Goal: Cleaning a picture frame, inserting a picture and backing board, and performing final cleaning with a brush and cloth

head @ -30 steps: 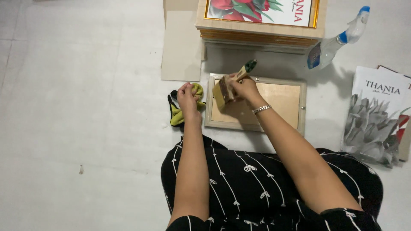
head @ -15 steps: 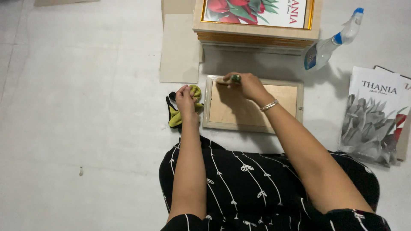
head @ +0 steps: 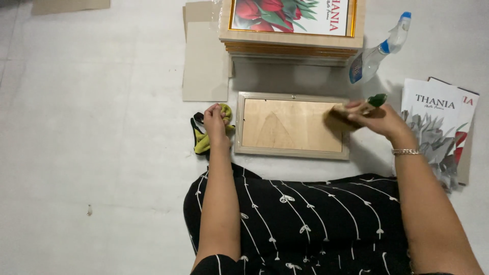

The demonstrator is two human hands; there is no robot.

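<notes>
Wooden frame (head: 290, 125) between hands, right grip (head: 379, 119) closed on brush (head: 356, 109), left grip (head: 215, 119) clutching yellow cloth (head: 201, 145), spray bottle (head: 377, 51) near

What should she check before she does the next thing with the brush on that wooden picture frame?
1. Right hand grips the green-handled brush: ok.
2. Brush sits over the wooden frame: not ok, it is at the frame's right edge, partly off it.
3. Frame lies flat on the floor, back side up: ok.
4. Left hand rests on the yellow-green cloth beside the frame's left edge, not on the frame: ok.
5. Spray bottle is upright: not ok, it lies on its side by the stack of frames.
6. Backing board fully seated and fastened: cannot tell.
</notes>
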